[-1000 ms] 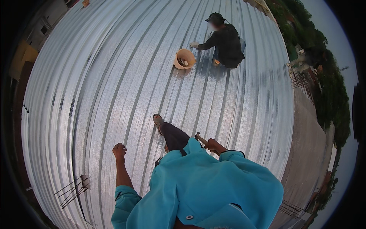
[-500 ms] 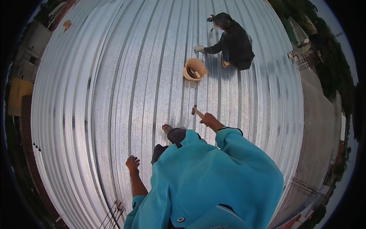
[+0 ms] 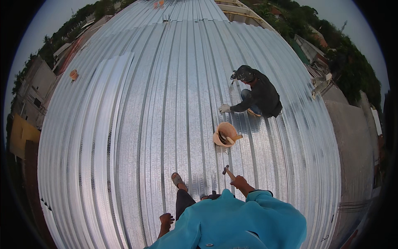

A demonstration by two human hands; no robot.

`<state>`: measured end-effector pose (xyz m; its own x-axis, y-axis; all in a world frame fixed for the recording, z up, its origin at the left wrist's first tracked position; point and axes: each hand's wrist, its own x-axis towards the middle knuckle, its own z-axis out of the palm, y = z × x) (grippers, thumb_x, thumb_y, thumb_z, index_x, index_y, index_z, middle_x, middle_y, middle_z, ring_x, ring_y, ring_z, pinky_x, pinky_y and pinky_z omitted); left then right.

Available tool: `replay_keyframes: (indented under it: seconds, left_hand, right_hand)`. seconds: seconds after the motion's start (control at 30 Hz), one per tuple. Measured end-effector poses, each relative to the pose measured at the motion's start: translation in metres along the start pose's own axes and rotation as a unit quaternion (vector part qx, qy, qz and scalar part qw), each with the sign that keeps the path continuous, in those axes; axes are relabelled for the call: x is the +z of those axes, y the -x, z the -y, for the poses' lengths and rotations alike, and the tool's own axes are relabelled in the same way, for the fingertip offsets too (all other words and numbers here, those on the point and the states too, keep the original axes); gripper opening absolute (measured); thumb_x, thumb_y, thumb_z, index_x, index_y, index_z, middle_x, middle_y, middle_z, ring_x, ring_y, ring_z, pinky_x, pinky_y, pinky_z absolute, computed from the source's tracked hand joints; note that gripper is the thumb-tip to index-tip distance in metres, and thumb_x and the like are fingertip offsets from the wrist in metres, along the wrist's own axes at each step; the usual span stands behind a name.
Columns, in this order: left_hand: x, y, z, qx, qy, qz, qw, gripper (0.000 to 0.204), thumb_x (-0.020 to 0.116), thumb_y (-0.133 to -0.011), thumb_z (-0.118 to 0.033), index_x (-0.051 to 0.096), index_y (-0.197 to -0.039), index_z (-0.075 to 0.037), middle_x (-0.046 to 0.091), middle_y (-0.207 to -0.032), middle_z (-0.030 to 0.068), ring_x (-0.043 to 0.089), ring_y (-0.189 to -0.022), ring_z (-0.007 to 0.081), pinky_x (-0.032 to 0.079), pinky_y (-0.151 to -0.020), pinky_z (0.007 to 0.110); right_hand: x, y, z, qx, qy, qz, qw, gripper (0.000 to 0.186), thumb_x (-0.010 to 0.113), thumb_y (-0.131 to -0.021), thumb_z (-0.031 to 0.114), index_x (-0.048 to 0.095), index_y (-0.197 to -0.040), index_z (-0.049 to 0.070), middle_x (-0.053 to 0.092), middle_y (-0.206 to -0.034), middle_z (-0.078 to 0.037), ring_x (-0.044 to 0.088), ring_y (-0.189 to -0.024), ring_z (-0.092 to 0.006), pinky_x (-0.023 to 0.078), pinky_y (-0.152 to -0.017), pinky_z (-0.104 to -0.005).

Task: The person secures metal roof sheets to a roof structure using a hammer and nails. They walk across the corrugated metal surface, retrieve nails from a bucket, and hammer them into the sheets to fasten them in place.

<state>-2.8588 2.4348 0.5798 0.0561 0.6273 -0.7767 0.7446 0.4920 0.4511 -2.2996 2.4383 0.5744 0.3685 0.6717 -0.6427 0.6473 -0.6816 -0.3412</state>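
My right hand (image 3: pixel 240 182) is closed round the wooden handle of a hammer (image 3: pixel 229 172). The hammer's dark head points away from me, above the ribbed metal roofing sheets (image 3: pixel 174 108). Down at my left side hangs my left hand (image 3: pixel 166 219), empty, its fingers loosely bent and a little apart. Just beyond the hammer stands an orange bucket (image 3: pixel 229 126) holding tools with light-coloured handles. My left foot, in a sandal (image 3: pixel 177 179), is on the sheets ahead of me.
A co-worker (image 3: pixel 265 97) in dark clothes crouches beyond the bucket, a gloved hand (image 3: pixel 224 108) on the sheet. Another orange bucket (image 3: pixel 74 74) stands at the far left. Roof frame beams (image 3: pixel 244 13) show at the far edge. A lower concrete surface (image 3: pixel 352 145) lies past the right edge.
The view has tilted up, showing more of the far roof. My left foot has come forward. My right hand still grips the hammer, and the co-worker still crouches with a hand on the sheet.
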Motion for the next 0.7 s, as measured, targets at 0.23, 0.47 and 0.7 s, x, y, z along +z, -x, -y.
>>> replay_keyframes:
  seconds: [0.23,0.47,0.7]
  left_hand:
    - [-0.181,-0.154,-0.082,-0.026,0.39,-0.098,0.915,0.024,0.058,-0.093,-0.017,0.063,-0.111,-0.002,0.068,-0.085,0.0154,0.068,-0.064,0.0271,0.048,-0.046,0.033]
    - [-0.191,-0.229,-0.215,0.071,0.263,0.134,0.953,0.026,0.053,-0.098,-0.018,0.066,-0.112,-0.001,0.071,-0.092,0.0135,0.07,-0.071,0.025,0.052,-0.055,0.033]
    - [-0.06,-0.218,-0.295,0.053,0.147,0.296,0.942,0.053,0.065,-0.096,-0.041,0.057,-0.137,-0.008,0.07,-0.12,0.0128,0.068,-0.107,0.0263,0.054,-0.089,0.042]
  right_hand:
    - [-0.004,0.019,0.063,0.153,-0.091,0.063,0.982,0.048,0.084,-0.074,0.03,0.068,-0.093,-0.011,0.073,-0.079,-0.017,0.072,-0.061,-0.0257,0.06,-0.057,-0.0377]
    - [0.006,-0.02,0.124,0.088,-0.1,0.001,0.991,0.046,0.084,-0.076,0.037,0.07,-0.087,-0.006,0.072,-0.072,-0.015,0.073,-0.061,-0.0246,0.06,-0.058,-0.0371]
    - [-0.029,-0.014,0.222,0.043,-0.318,0.103,0.941,0.043,0.081,-0.082,0.033,0.066,-0.091,-0.006,0.068,-0.072,-0.013,0.066,-0.056,-0.0201,0.053,-0.054,-0.0335]
